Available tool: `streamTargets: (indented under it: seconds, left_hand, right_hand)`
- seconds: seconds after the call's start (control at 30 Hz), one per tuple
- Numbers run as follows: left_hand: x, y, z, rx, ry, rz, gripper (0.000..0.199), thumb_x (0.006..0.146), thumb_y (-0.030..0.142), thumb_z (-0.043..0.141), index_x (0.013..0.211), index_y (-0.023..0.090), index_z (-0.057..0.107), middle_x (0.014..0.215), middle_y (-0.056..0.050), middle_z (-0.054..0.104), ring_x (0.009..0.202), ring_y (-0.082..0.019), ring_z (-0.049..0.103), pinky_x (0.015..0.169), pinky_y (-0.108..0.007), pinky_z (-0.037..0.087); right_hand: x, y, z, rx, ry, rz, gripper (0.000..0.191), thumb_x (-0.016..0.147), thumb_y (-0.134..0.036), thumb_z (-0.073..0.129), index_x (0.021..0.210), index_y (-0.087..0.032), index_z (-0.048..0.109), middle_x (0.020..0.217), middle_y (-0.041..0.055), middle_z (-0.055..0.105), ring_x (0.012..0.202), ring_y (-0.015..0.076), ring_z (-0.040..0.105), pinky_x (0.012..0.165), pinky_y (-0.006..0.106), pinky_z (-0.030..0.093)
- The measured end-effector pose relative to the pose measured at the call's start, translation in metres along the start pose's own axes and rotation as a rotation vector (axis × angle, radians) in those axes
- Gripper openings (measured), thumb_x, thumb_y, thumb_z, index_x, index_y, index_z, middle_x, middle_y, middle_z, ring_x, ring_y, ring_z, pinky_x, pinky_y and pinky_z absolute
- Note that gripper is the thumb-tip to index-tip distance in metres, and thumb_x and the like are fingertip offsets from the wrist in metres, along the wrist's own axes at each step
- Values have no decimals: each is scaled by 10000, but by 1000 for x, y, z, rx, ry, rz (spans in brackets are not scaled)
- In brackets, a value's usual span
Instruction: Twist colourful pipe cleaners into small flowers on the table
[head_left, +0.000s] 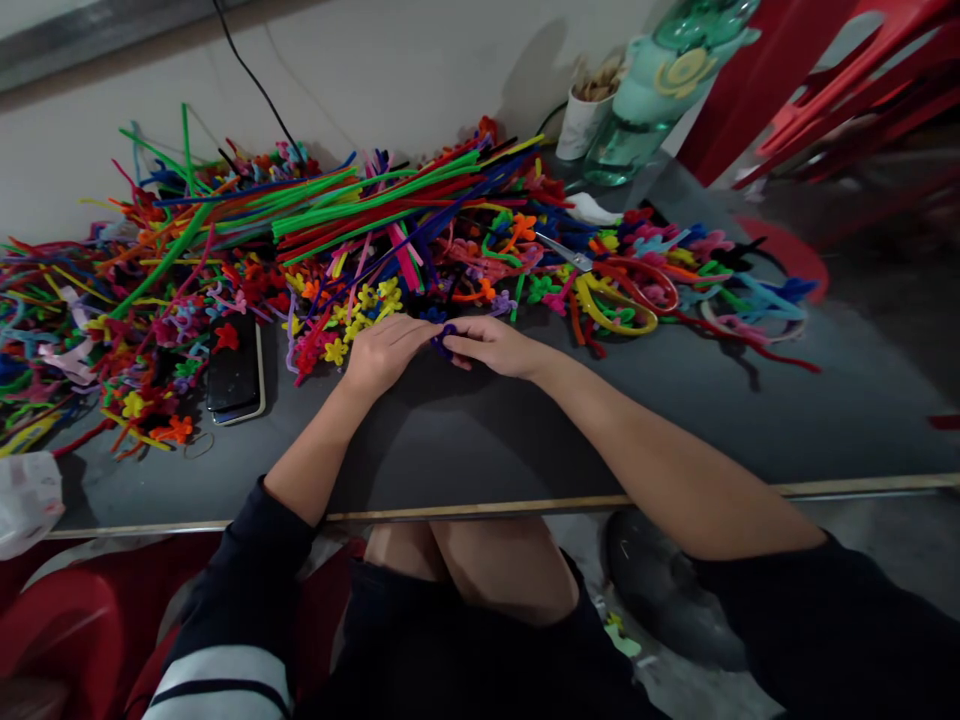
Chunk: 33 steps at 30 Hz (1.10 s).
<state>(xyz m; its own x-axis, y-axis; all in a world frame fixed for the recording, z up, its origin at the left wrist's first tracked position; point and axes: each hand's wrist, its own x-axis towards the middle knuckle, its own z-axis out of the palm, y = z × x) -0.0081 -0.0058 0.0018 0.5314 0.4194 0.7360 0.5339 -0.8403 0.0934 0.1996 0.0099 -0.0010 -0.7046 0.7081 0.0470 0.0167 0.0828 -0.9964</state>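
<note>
Both hands meet over the dark table (480,440), just in front of a heap of coloured pipe cleaners. A small dark purple pipe cleaner (444,338), bent into a compact shape, is pinched between them. My left hand (390,350) holds it from the left with its fingertips, and my right hand (491,345) grips it from the right between thumb and fingers. The exact shape of the piece is partly hidden by the fingers. Yellow pipe-cleaner flowers (367,305) lie right behind my left hand. Long green pipe cleaners (375,205) rest on top of the heap.
Scissors with red and yellow handles (619,300) lie on the heap's right side. A phone (236,370) rests at left. Behind stand a paper cup (581,125) and a green bottle (622,145). Red chairs (832,100) are at right, and a plastic bag (30,500) is at the left edge.
</note>
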Motion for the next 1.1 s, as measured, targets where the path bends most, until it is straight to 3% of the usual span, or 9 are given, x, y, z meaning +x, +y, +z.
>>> streamTargets:
  seconds: [0.2,0.43,0.57,0.67,0.8,0.93,1.03,1.1]
  left_hand:
    - [-1,-3,-13,106,-106,112,238,958,159,484,1123,174,655,969,-62,741,889,-145,690,745,-264,545]
    - [3,-3,-19,218,-166,207,258,959,133,467,1164,166,621,1031,-67,735,960,-148,671,745,-258,512]
    - [6,-2,-16,281,-175,254,185,957,137,468,1048,156,627,904,-40,725,839,-135,650,650,-245,465]
    - [7,1,-13,307,-242,221,196,966,162,435,936,169,628,740,-23,666,721,-132,603,579,-253,406]
    - [7,8,-4,258,-326,21,262,950,232,437,769,165,613,642,-39,587,661,-148,542,569,-274,375]
    - [9,17,9,107,-357,-392,209,834,241,540,647,165,593,575,-27,545,570,-144,484,526,-276,327]
    - [13,20,12,-113,-309,-669,227,816,219,530,597,168,557,525,12,503,503,-109,443,507,-253,312]
    - [14,18,9,-236,-270,-710,258,858,237,496,618,168,561,539,19,518,514,-101,463,519,-238,339]
  right_hand:
    - [1,2,-6,-66,-38,75,227,884,-395,583,823,-181,541,645,-36,499,581,88,449,565,252,381]
    - [0,3,-7,-101,-43,32,240,882,-417,563,864,-179,542,689,-32,471,623,98,441,598,258,385]
    - [0,1,-8,-232,-87,-18,240,898,-420,518,863,-182,528,731,-13,488,656,113,445,607,266,382]
    - [0,-3,-6,-473,-35,-120,201,908,-355,488,813,-180,515,744,7,497,685,132,461,638,282,387]
    - [-2,-10,0,-824,76,-192,112,899,-246,481,865,-165,551,846,59,560,752,160,502,682,297,389]
    - [-4,-14,8,-1054,145,-139,95,857,-164,478,888,-169,567,933,96,591,817,194,523,632,293,339]
    - [-3,-13,10,-1010,219,-158,92,856,-172,481,875,-173,571,909,92,588,784,189,513,616,296,320]
    - [-2,-9,7,-888,242,-190,89,872,-219,491,850,-174,565,843,70,573,717,166,490,620,294,332]
